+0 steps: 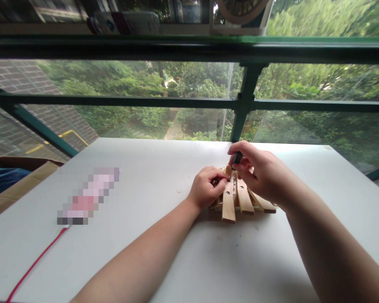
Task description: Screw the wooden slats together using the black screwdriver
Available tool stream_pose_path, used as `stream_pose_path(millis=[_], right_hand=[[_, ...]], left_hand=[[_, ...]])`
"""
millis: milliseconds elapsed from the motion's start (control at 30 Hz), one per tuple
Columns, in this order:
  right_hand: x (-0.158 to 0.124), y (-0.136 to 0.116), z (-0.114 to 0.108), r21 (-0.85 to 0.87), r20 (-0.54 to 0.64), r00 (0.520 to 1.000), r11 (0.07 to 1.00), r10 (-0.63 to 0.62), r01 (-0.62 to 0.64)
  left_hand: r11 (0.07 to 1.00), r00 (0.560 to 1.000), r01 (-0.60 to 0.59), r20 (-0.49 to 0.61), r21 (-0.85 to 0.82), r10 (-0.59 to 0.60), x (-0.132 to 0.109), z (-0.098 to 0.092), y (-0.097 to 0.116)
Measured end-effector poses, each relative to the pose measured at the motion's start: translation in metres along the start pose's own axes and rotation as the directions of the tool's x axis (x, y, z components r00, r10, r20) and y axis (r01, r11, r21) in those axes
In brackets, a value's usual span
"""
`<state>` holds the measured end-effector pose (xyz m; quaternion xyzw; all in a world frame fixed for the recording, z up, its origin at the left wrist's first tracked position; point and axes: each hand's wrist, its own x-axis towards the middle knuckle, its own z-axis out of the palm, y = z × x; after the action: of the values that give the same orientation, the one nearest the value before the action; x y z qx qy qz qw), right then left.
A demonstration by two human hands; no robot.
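Note:
Above a small wooden piece with fanned slats (pixel 229 206), my right hand (pixel 255 166) is closed around a short screwdriver with a dark handle (pixel 237 157), whose tip points down. Its shaft is mostly hidden by my fingers. My left hand (pixel 208 187) reaches in from the left, thumb and forefinger pinched together at the upper part of the leftmost slat, beside a small dark spot. What the pinch holds is too small to make out. Round screw heads sit in two slats, one of them a screw (pixel 228 192) near my left thumb.
The wooden piece lies on a white table (pixel 120 261). At the left is a blurred-out pink object (pixel 90 195) with a red cable (pixel 34 263). A cardboard box (pixel 22 189) stands beyond the left edge. Behind the table runs a green-framed glass railing (pixel 113 101).

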<state>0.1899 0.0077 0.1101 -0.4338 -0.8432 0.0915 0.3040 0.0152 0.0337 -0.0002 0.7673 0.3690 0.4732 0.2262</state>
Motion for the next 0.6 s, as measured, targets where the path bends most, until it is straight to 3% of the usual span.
stream_pose_path(millis=[333, 600], right_hand=[[0.0032, -0.0030, 0.0001, 0.046, -0.006, 1.000, 0.999, -0.013, 0.013], [0.0027, -0.0009, -0.0005, 0.023, -0.035, 0.998, 0.998, 0.051, -0.050]], left_hand=[[1.000, 1.000, -0.014, 0.008, 0.005, 0.014, 0.0010, -0.0006, -0.0001], [1.000, 1.000, -0.006, 0.015, -0.003, 0.006, 0.0011, -0.0009, 0.0004]])
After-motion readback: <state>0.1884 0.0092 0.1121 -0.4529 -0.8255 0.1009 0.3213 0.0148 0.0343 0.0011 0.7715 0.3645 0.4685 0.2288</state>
